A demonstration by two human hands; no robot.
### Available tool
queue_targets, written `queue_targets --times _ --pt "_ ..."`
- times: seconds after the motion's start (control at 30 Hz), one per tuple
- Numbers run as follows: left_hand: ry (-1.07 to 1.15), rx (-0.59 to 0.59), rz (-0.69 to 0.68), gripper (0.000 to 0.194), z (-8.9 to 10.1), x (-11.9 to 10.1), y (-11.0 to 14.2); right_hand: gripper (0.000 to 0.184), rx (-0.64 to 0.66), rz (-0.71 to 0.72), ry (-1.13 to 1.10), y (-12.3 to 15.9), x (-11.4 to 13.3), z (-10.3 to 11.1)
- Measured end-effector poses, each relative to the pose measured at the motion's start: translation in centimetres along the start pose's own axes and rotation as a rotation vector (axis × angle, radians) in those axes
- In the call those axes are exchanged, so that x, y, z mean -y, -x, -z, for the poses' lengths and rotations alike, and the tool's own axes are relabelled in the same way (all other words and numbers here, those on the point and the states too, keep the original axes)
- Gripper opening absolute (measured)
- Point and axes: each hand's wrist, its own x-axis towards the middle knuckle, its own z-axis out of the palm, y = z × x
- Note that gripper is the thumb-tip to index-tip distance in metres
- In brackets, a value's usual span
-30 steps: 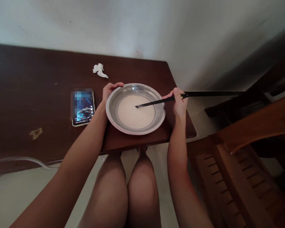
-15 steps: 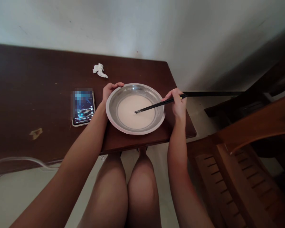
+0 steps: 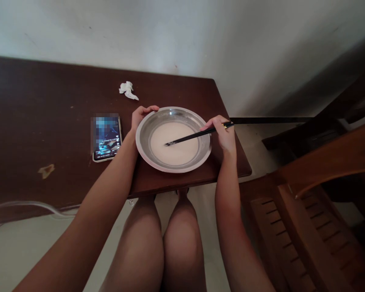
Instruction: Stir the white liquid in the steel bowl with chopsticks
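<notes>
A round metal bowl (image 3: 144, 152) stands near the front edge of the dark wooden table, with a pale, milky liquid (image 3: 173, 152) in it. My left hand (image 3: 139, 117) grips the bowl's far left rim, its fingers along the edge and the rest partly hidden behind the bowl. Between the fingers of my right hand (image 3: 222, 132), closed at the bowl's right side, is a pair of black chopsticks (image 3: 194, 135) with gold bands. They slant down to the left, and their patterned tips reach the liquid near the middle.
A phone (image 3: 108, 140) with its screen lit lies left of the bowl. Behind it is a crumpled tissue (image 3: 128, 90). A white cable (image 3: 36, 205) runs along the table's front left edge. Wooden slatted furniture (image 3: 280, 227) stands at the right, and a wall (image 3: 170, 36) rises behind the table (image 3: 48, 101).
My right hand has moved a little to the left, carrying the chopsticks' tips leftward through the liquid. The bowl and my left hand have stayed in place.
</notes>
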Motion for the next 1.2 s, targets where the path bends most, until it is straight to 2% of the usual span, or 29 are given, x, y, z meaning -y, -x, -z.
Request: queue_targets --times 0.07,0.17,0.23,0.3,0.43,0.5,0.63,0.7,0.83,0.9,1.0,1.07,1.2 --pt "-0.008 0.002 0.003 0.031 0.1 0.0 0.0 0.033 -0.014 0.024 0.027 0.0 0.2 -0.1" --pt "-0.007 -0.002 -0.007 0.030 0.2 0.0 -0.1 0.033 -0.170 0.038 0.007 -0.3 -0.3 0.1" --pt "-0.002 -0.001 -0.011 0.030 0.3 0.1 -0.2 0.034 -0.226 0.029 -0.040 -0.4 -0.6 0.3" --pt "-0.003 0.005 -0.008 0.031 0.3 0.1 -0.2 0.035 -0.179 0.006 -0.066 -0.3 -0.7 0.4" --pt "-0.005 0.011 -0.009 0.030 0.3 0.1 -0.2 0.033 0.009 -0.007 -0.007 0.0 0.0 0.0" --pt "-0.007 0.011 -0.008 0.030 0.3 0.1 -0.2 0.032 -0.027 0.015 0.025 0.0 0.0 0.0" --pt "-0.019 -0.005 -0.014 0.031 0.2 0.1 -0.1 0.034 -0.203 0.009 -0.019 -0.3 -0.5 0.3" --pt "-0.028 -0.011 -0.012 0.031 0.2 0.1 -0.1 0.036 -0.175 -0.009 -0.057 -0.2 -0.6 0.4" --pt "-0.033 -0.012 -0.001 0.031 0.2 0.1 -0.2 0.033 0.013 -0.023 -0.011 0.0 0.1 0.0" --pt "-0.034 -0.022 0.000 0.031 0.2 0.1 -0.1 0.032 0.003 -0.003 0.026 0.0 0.2 -0.1" --pt "-0.035 -0.025 0.004 0.029 0.2 0.1 -0.1 0.033 -0.143 0.008 0.015 -0.2 -0.1 0.1" --pt "-0.034 -0.007 0.008 0.029 0.2 0.1 -0.1 0.035 -0.179 0.002 -0.017 -0.2 -0.2 0.3" --pt "-0.036 0.005 0.005 0.027 0.2 0.1 -0.1 0.036 -0.002 0.017 0.037 0.1 0.4 0.0"
